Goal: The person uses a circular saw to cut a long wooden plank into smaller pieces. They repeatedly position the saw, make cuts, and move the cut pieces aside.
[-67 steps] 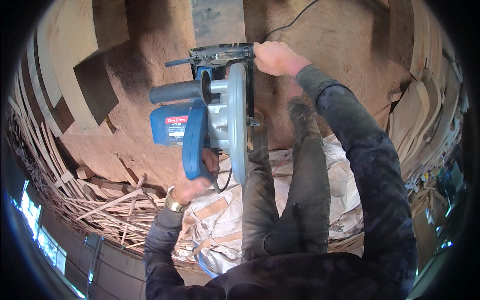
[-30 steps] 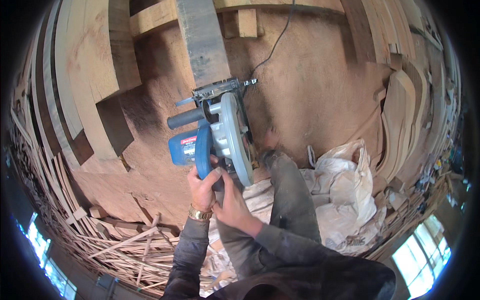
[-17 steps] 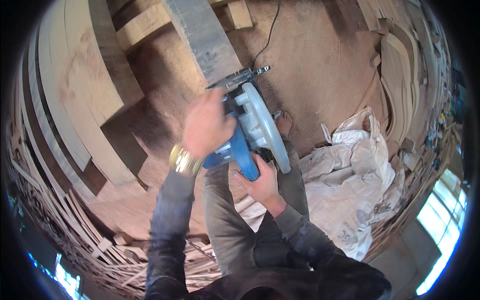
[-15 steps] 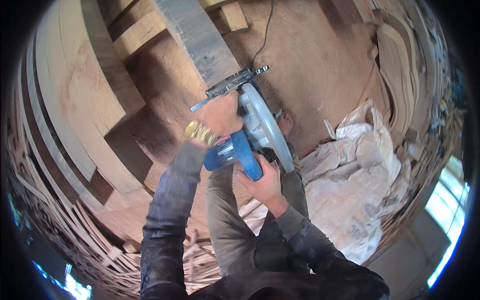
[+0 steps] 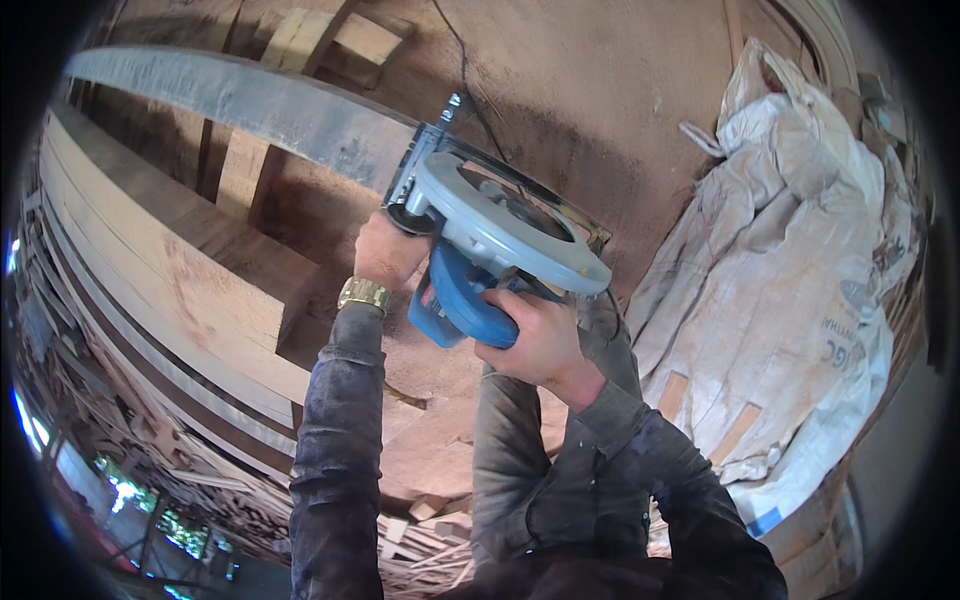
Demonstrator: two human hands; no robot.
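A blue circular saw point(image 5: 470, 310) with a round grey blade guard is held in front of my legs, tilted on its side. My right hand point(image 5: 545, 340) is wrapped round its blue rear handle. My left hand point(image 5: 390, 250), with a gold watch at the wrist, is closed at the front of the saw, beside the guard; a dark front handle shows at its fingers. The saw's metal base plate is at the near end of a long grey board point(image 5: 270, 115). I cannot tell whether the plate touches it. The guard hides most of the blade.
Thick pale timbers point(image 5: 160, 240) lie at the left, by the board. A crumpled white sack point(image 5: 770, 280) with two wood strips on it spreads at the right. A dark cord point(image 5: 462, 55) runs across the sawdust-covered floor. Wood offcuts point(image 5: 425, 540) are heaped around my feet.
My view has turned, so the board now slants from far left. The saw has swung round with its front end at the board's end. Both hands have kept their hold on it.
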